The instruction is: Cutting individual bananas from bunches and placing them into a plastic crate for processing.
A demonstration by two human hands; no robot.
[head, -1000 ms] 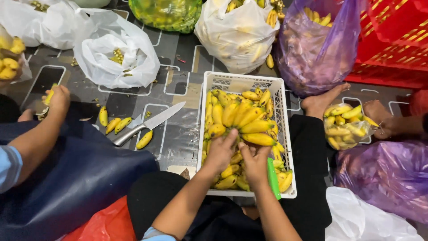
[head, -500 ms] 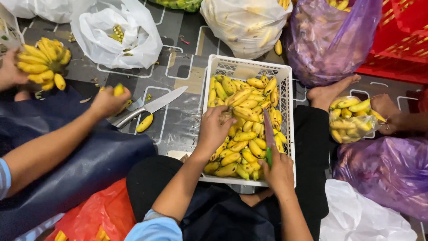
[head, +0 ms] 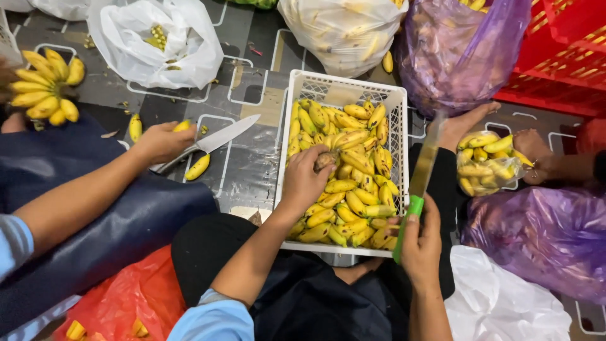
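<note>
White crate full of small bananas. Left hand inside it, gripping a stem end. Right hand, just right of crate, grips green-handled knife.

A single head-worn camera is looking almost straight down from above the person's lap, at close range. The white crate is sitting at frame centre, its near rim just beyond the person's knees. The left hand and right hand are entering from the near edge. The view is reaching far to the white bags and red crates, and left to a co-worker's hand. No second view is sharing the scene.
</note>
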